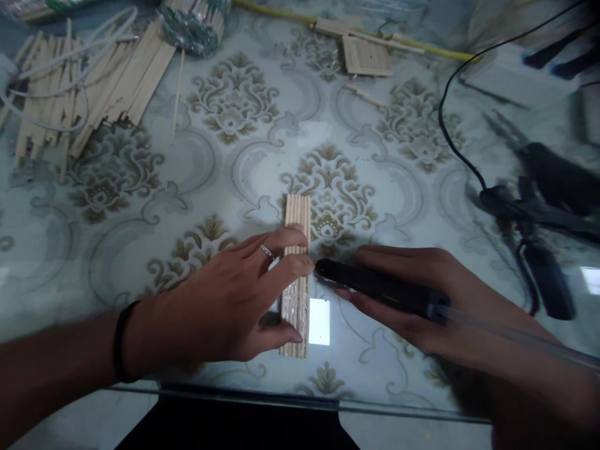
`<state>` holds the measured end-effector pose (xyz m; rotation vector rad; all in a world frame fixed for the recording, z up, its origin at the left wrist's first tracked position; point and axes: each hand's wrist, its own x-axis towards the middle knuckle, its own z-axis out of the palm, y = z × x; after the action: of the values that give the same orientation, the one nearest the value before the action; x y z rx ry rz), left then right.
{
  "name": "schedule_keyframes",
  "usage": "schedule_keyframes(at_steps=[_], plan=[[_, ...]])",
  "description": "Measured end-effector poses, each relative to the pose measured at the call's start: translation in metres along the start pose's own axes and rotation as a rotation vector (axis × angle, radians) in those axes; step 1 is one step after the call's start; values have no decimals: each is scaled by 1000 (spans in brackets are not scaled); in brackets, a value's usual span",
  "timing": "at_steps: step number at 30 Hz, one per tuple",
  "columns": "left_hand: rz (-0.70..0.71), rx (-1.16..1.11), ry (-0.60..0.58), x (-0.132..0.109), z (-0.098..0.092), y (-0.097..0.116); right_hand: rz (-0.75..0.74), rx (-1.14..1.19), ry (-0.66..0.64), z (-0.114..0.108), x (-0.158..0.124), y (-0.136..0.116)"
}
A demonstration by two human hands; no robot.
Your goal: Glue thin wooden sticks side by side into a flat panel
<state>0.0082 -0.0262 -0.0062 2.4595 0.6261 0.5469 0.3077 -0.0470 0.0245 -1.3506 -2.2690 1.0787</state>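
Stick mat (297,219) pinned down at the lower middle, glue tool right beside it

Upper left there's a loose pile of sticks (117,81) on the patterned glass counter (234,162). Lower middle, the left hand (225,306) lies flat, grip wide, fingers and thumb pressing on the stick mat. Just right of it, the right hand (435,269) has its grip closed round a black glue tool (375,286), tip right at the mat's edge. Blurry dark pliers (539,187) at far right.

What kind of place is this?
Probably a craft worktable, maybe at home. Heaps of thin wooden sticks lie on the glass-topped table, the left hand presses a stick panel, and the right hand holds a black tool.
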Motion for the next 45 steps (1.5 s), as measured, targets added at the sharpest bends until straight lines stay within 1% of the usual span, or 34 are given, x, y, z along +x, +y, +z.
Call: schedule_keyframes(at_steps=[7, 14, 23, 26, 31, 38, 45], plan=[[5, 44, 6, 2, 0, 1, 63, 45, 14, -1, 2, -6], [3, 55, 14, 3, -2, 3, 85, 81, 4, -2, 1, -3], [-2, 43, 4, 3, -2, 2, 27, 36, -24, -5, -4, 0], [-4, 55, 0, 3, -2, 3, 23, 25, -19, -5, -3, -1], [-4, 73, -3, 2, -2, 4, 5, 28, -49, -7, -2, -1], [11, 79, 4, 2, -2, 2, -16, 20, -37, -7, -2, -5], [12, 67, 1, 2, -1, 2, -24, 20, -37, -5, -1, -2]])
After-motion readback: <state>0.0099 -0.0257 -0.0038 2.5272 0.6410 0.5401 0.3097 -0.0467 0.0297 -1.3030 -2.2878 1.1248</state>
